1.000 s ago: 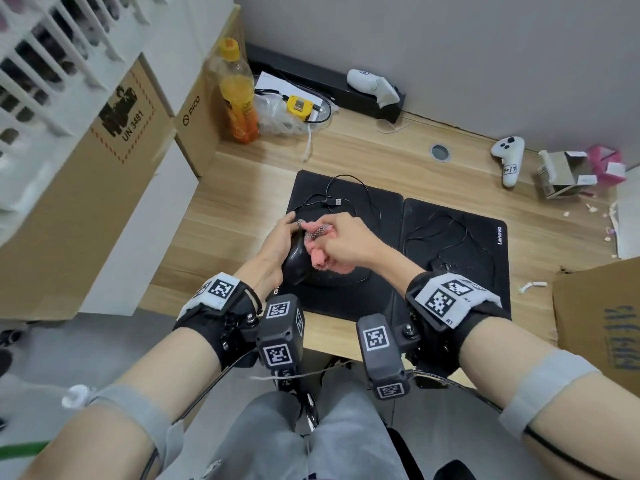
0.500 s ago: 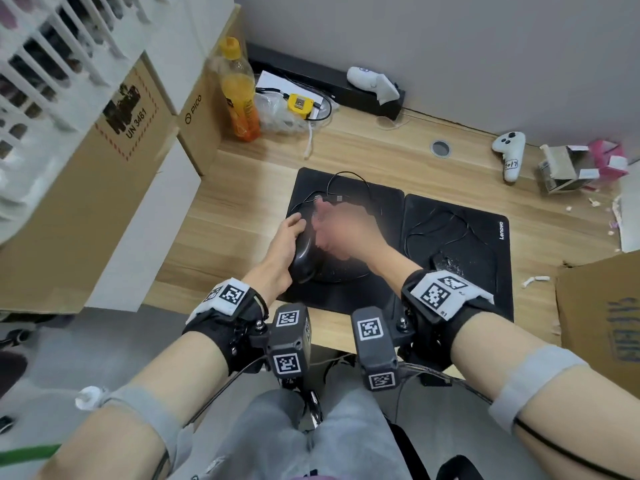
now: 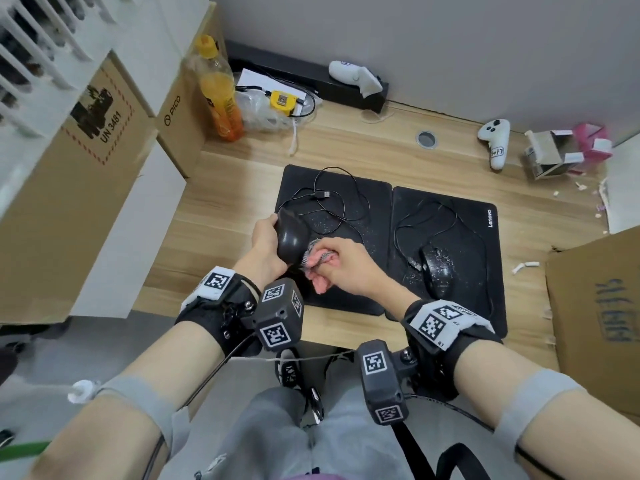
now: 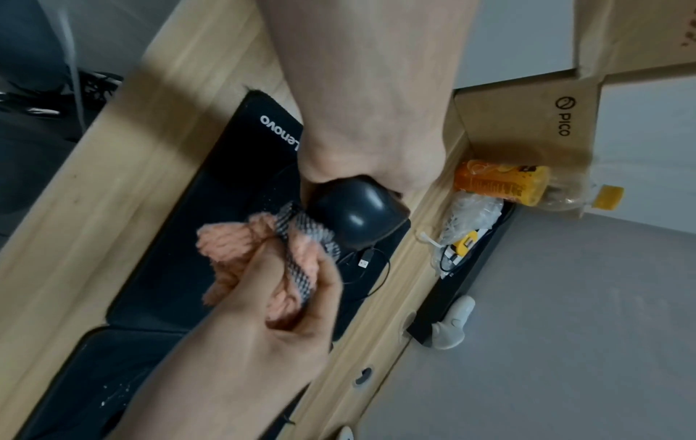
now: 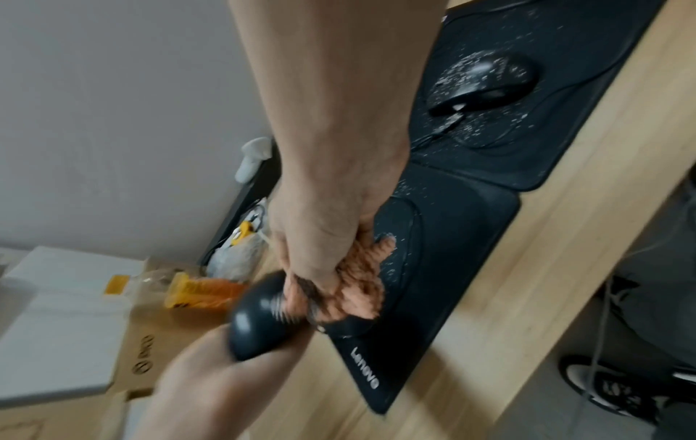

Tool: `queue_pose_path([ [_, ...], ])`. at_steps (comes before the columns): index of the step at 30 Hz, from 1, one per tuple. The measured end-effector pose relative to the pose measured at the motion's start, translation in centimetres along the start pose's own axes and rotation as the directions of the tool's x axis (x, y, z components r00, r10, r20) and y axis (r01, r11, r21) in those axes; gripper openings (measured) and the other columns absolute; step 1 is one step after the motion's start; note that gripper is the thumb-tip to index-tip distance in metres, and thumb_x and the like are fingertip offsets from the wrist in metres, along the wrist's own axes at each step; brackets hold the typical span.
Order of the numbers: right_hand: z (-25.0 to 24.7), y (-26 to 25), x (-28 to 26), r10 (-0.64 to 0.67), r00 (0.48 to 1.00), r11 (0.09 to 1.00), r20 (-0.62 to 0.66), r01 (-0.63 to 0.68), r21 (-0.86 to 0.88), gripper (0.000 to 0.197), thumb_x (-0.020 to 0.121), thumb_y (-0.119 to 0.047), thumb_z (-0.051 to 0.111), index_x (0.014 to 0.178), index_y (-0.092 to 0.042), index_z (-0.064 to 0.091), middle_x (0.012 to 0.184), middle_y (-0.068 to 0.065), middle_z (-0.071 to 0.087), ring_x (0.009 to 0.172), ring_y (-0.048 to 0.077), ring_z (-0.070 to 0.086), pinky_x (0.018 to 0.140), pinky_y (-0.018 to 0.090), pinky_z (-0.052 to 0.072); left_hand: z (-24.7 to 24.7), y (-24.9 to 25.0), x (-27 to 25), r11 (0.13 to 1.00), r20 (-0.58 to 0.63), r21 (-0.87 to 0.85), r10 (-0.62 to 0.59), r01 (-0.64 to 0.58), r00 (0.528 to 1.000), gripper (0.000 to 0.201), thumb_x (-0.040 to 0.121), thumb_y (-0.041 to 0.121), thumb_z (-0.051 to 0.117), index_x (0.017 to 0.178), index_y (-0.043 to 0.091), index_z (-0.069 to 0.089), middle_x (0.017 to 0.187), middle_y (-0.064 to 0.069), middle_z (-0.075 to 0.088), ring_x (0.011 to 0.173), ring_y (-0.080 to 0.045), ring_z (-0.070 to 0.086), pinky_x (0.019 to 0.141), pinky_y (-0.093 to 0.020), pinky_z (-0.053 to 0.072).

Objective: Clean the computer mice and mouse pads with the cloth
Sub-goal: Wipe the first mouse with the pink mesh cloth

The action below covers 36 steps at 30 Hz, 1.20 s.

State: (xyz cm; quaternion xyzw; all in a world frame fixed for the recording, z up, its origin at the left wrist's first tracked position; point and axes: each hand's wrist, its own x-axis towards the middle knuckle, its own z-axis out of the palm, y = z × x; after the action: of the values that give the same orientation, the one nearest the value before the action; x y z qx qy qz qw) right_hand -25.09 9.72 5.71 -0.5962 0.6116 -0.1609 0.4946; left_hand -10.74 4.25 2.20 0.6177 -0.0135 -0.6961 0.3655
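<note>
— Black plastic, and it looks clean now: the mouse (image 3: 290,237) in my left hand (image 3: 265,245) shows no specks on the side I can see. I judge that one nearly done.

— And the rest?

— Plenty left. The second mouse (image 3: 437,268) lies on the right pad (image 3: 478,216), to the right of the held mouse, and both are dusted with white crumbs. The left pad (image 3: 367,199), under the held mouse, carries specks too. So I'd call it one mouse of two, and neither pad wiped yet.

— How is your grip?

— My left grip is wrapped round the mouse, fingers curled behind it, holding it tilted up off the left pad. My right hand (image 3: 341,265) is closed tight on the bunched pink cloth (image 4: 260,256), its grey-checked edge pressed against the near end of the held mouse.

— The cable?

— It loops loose on the left pad, beyond the held mouse, plug end free.
</note>
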Motion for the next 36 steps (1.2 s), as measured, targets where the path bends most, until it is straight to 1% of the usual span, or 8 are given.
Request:
queue_pose_path([
  [6,-2.2,-0.2,1.2,0.151,0.962,0.965,-0.227,-0.094,0.244,0.026,0.087,0.000,0.057,0.106,-0.012,0.069,0.073,-0.008,0.069,0.050,-0.006,0.059,0.044,0.010,0.045,0.9,1.0,-0.2,0.998,0.099,0.060,0.015,-0.021,0.995,0.033,0.099,0.037,0.046,0.081,0.015,0.064,0.076,-0.005,0.066,0.066,-0.021,0.061,0.066,-0.030,0.050],
  [11,-3.5,-0.7,3.7,0.156,0.938,0.977,-0.309,-0.099,0.191,0.030,0.087,-0.014,0.060,0.112,-0.026,0.068,0.088,-0.005,0.071,0.077,0.005,0.066,0.070,0.023,0.059,0.9,-0.3,-0.3,0.979,0.223,0.196,0.009,-0.054,0.975,0.035,0.100,0.041,0.047,0.100,0.013,0.067,0.083,-0.007,0.068,0.066,-0.019,0.064,0.064,-0.027,0.052],
  [15,-3.2,-1.3,3.6,0.162,0.957,0.961,-0.239,-0.099,0.257,0.033,0.090,0.001,0.053,0.114,-0.016,0.068,0.062,-0.009,0.063,0.045,-0.003,0.054,0.050,0.011,0.048,1.2,-0.7,-0.1,0.977,0.194,0.198,0.037,-0.076,0.980,0.036,0.099,0.041,0.049,0.109,0.012,0.067,0.090,-0.010,0.070,0.069,-0.022,0.066,0.063,-0.028,0.053],
  [19,-1.8,-1.8,3.3,0.096,0.971,0.992,-0.217,-0.075,0.104,0.027,0.085,-0.008,0.061,0.107,-0.021,0.070,0.074,-0.009,0.067,0.068,0.005,0.063,0.069,0.026,0.059,1.1,-0.1,0.8,0.983,0.067,0.164,0.071,-0.081,0.995,0.042,0.091,0.040,0.055,0.119,0.010,0.065,0.094,-0.010,0.069,0.068,-0.024,0.066,0.054,-0.026,0.052],
  [23,-1.8,-2.8,2.6,0.062,0.998,0.994,-0.008,-0.061,0.095,0.018,0.084,-0.011,0.068,0.100,-0.018,0.069,0.068,-0.003,0.065,0.049,0.005,0.058,0.049,0.021,0.053,0.7,0.4,1.6,0.992,0.031,0.117,0.045,-0.048,0.999,0.036,0.090,0.036,0.050,0.102,0.006,0.068,0.092,-0.012,0.072,0.065,-0.026,0.069,0.051,-0.029,0.055],
  [27,-1.8,-2.4,2.3,-0.010,0.987,0.997,0.162,0.022,-0.075,0.015,0.084,-0.018,0.068,0.099,-0.022,0.071,0.079,0.000,0.068,0.055,-0.004,0.059,0.055,0.013,0.049,0.4,0.6,2.3,0.996,0.059,0.091,0.005,-0.011,0.998,0.029,0.096,0.038,0.049,0.096,0.014,0.065,0.091,-0.011,0.069,0.068,-0.026,0.067,0.055,-0.030,0.057],
  [30,-2.6,-2.2,2.5,0.041,0.998,0.997,0.043,-0.044,0.058,0.020,0.087,-0.009,0.062,0.101,-0.020,0.071,0.087,0.000,0.069,0.068,0.004,0.063,0.052,0.012,0.051,0.1,0.9,2.4,0.995,0.071,0.101,-0.006,-0.001,0.997,0.034,0.096,0.044,0.049,0.113,0.017,0.063,0.104,-0.011,0.067,0.076,-0.026,0.066,0.064,-0.032,0.059],
  [36,-5.0,-2.5,3.9,0.178,0.964,0.952,-0.198,-0.118,0.281,0.031,0.092,0.005,0.047,0.109,-0.013,0.066,0.069,-0.009,0.058,0.045,-0.005,0.053,0.053,0.012,0.054,0.3,0.7,1.8,0.981,0.182,0.192,-0.020,-0.016,0.983,0.033,0.098,0.041,0.051,0.088,0.015,0.067,0.076,-0.006,0.070,0.061,-0.021,0.065,0.061,-0.028,0.055],
])
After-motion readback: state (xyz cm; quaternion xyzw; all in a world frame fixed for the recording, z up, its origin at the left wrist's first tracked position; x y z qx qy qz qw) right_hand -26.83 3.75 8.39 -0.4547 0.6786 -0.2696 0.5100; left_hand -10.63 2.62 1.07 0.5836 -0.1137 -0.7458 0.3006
